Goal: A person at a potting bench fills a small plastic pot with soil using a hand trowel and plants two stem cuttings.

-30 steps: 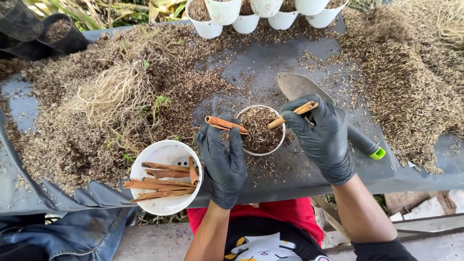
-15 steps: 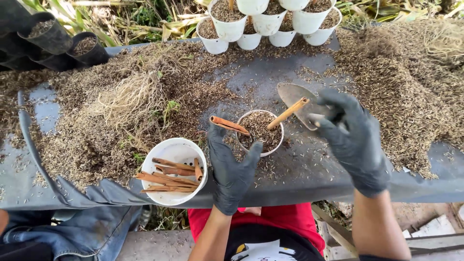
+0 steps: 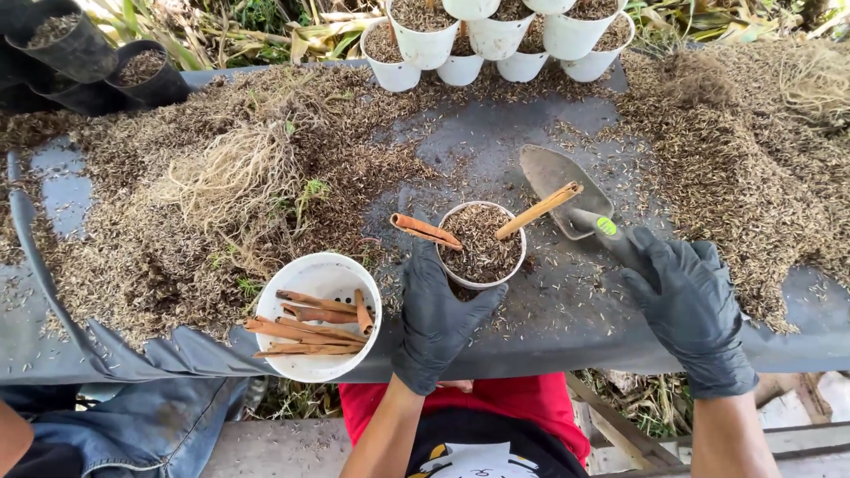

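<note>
My left hand [image 3: 436, 312], in a black glove, grips the near side of a small white pot [image 3: 482, 281] filled with dry husk mix. Two brown bark sticks stand slanted in the pot, one leaning left [image 3: 427, 232] and one leaning right [image 3: 538, 211]. My right hand [image 3: 692, 299], also in a black glove, closes over the dark handle of a metal trowel [image 3: 553, 175] that lies just right of the pot. A white bowl [image 3: 310, 265] holding several more bark sticks [image 3: 305, 323] sits left of my left hand, at the table's front edge.
Heaps of husk mix cover the dark sheet on the left [image 3: 133, 248] and right [image 3: 753, 150], with a pale root clump [image 3: 239, 173] on the left one. Filled white pots [image 3: 423, 40] line the back, black pots [image 3: 80, 53] stand at far left. Another person's jeans [image 3: 133, 425] show at lower left.
My right hand let go of the right-hand stick, leaving it standing in the pot, and moved right onto the trowel's handle. My left hand stayed on the pot.
</note>
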